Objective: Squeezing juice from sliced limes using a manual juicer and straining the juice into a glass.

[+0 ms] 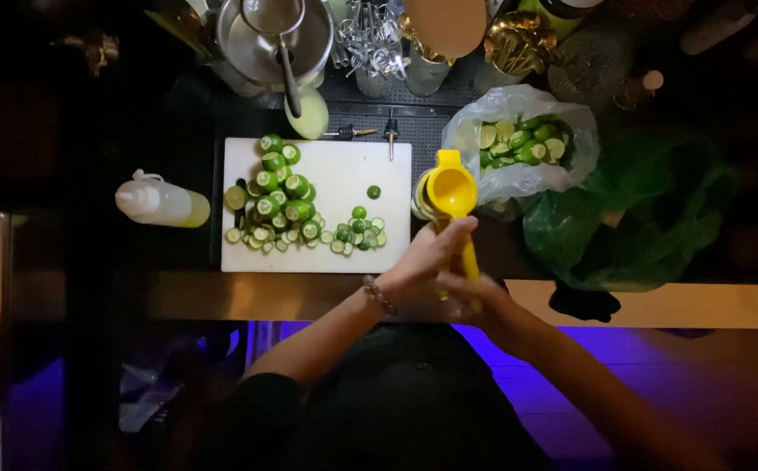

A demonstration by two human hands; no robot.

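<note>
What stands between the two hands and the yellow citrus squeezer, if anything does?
Nothing visible does. The left hand and the right hand are both closed around the handles of the yellow squeezer, whose cup sits just right of the white cutting board. The cut limes lie off to the left.

The person wears a dark short-sleeved top point(396, 401) and a beaded bracelet point(379, 295) on the left wrist.

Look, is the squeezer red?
No, the squeezer is yellow, gripped by both the left hand and right hand.
</note>
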